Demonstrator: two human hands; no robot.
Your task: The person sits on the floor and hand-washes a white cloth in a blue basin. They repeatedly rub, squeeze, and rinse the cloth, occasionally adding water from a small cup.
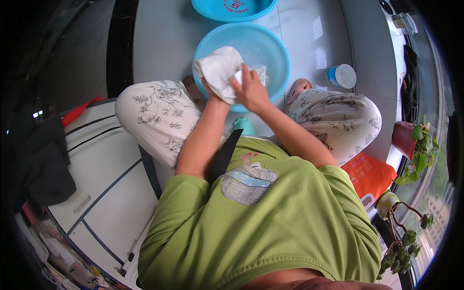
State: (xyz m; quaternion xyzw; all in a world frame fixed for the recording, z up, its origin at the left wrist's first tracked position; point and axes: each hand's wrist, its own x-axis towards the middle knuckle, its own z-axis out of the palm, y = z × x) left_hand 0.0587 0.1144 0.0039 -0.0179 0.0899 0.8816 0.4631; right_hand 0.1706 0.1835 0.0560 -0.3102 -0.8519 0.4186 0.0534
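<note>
A white cloth (219, 69) is bunched up over a light blue plastic basin (277, 54) on the floor between my knees. My left hand (214, 93) holds it from below and the side, with most of the fingers hidden under the fabric. On its right edge, my right hand (253, 90) grips a fold between thumb and fingers. A wet, crumpled white bit (261, 74) shows just past the right fingers; whether it belongs to the same cloth I cannot tell. Whitish, cloudy water appears to lie in the basin.
Beyond stands a second blue basin (235, 9) with red printing. A white-lidded tub (340, 76) rests on the tiles to the right. Potted plants (404, 139) and an orange bag (369, 175) line the window side. At left is a white cabinet (105, 159) with dark trim.
</note>
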